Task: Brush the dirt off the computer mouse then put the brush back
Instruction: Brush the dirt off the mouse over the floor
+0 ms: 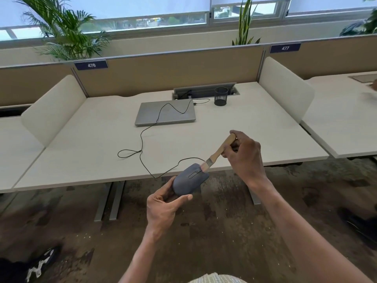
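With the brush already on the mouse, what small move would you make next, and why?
Probably a short stroke of the brush down along the mouse, away from the scroll wheel. The right hand holds the wooden handle with the bristles resting on the front end, and the left hand holds the mouse up off the desk, so most of its top is not yet under the bristles.

Bare forearms, no sleeves, checked garment point(216, 278)

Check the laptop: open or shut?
Shut. The laptop lies flat on the desk with its lid down; no screen or keys show, and the mouse cable trails across the lid.
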`<state>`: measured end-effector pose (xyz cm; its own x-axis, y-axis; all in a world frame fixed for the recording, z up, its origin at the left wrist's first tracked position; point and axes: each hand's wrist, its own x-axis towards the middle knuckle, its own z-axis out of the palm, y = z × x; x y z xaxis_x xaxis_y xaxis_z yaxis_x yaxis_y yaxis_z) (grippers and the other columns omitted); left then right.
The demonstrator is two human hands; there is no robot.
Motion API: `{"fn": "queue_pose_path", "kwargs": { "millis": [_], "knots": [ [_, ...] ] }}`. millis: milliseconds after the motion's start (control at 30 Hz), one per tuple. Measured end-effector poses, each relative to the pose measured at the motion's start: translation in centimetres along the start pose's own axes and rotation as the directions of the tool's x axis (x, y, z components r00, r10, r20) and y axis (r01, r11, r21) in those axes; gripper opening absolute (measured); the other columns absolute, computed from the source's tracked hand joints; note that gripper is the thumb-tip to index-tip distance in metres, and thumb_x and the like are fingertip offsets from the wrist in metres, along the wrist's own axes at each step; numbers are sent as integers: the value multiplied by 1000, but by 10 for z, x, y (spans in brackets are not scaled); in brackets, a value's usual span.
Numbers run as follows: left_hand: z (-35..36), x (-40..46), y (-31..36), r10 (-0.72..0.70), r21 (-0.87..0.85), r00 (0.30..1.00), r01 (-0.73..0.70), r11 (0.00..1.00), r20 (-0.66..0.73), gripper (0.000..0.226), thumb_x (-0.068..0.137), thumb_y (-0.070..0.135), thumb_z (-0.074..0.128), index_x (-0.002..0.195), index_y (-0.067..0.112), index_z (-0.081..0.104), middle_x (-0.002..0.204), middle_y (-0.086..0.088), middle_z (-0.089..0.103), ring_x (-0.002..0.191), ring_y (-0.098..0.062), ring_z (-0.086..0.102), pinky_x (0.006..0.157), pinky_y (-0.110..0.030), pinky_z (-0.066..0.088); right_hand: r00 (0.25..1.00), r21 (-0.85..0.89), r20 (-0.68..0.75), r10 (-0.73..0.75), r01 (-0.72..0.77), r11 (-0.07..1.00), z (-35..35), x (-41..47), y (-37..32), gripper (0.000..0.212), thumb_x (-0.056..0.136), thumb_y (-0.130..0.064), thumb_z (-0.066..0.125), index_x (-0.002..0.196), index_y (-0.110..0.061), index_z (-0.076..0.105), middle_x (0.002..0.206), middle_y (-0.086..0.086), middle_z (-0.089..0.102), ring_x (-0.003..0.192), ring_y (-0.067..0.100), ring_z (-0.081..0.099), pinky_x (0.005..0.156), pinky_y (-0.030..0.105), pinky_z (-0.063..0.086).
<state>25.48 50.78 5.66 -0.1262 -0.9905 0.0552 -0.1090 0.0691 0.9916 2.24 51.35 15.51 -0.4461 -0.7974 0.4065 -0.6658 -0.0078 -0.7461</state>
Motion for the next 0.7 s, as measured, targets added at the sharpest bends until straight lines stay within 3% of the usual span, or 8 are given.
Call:
{"fn": "queue_pose_path", "kwargs": {
  "millis": [200, 367, 500, 600, 700],
  "knots": [
    [1, -1, -2, -20, 0, 1000, 20, 1000, -15, 70, 63, 13, 93, 128, 13, 68, 117, 3, 75, 108, -10, 72, 92, -31, 58, 1000, -52, -28, 3, -5, 999, -6, 2, 13, 41, 93, -7, 63, 133, -2, 58, 83, 12, 74, 72, 26, 73, 74, 41, 61],
    [11, 0, 2, -15, 5, 1000, 15, 1000, -2, 70, 64, 10, 93, 129, 11, 67, 116, 0, 76, 107, -13, 73, 93, -32, 58, 999, 36, -45, -25, 26, 999, -13, 6, 16, 40, 93, -6, 66, 132, -2, 59, 87, 10, 76, 74, 21, 74, 75, 26, 61],
    [20, -1, 6, -5, 3, 1000, 5, 1000, 1, 68, 65, 9, 92, 128, 12, 68, 115, 1, 76, 107, -14, 73, 93, -31, 58, 997, 64, 48, -52, 49, 997, -16, 14, 26, 39, 93, -7, 67, 131, -7, 59, 89, 8, 75, 77, 19, 75, 76, 30, 62],
    [32, -2, 8, 0, -2, 1000, 0, 1000, -6, 67, 64, 12, 92, 127, 16, 69, 115, 2, 76, 108, -15, 72, 92, -29, 58, 996, -6, 10, -87, 87, 996, -22, 17, 36, 32, 93, -6, 65, 124, -7, 61, 82, 7, 73, 72, 21, 70, 72, 36, 60],
    [48, -6, 12, -2, -31, 999, 1, 1000, -42, 67, 64, 15, 92, 126, 19, 69, 115, 2, 76, 109, -16, 72, 91, -28, 58, 994, -1, -20, -103, 103, 995, -33, 20, 47, 27, 93, -6, 65, 120, -7, 62, 81, 6, 72, 72, 20, 69, 71, 29, 58]
  ]
}}
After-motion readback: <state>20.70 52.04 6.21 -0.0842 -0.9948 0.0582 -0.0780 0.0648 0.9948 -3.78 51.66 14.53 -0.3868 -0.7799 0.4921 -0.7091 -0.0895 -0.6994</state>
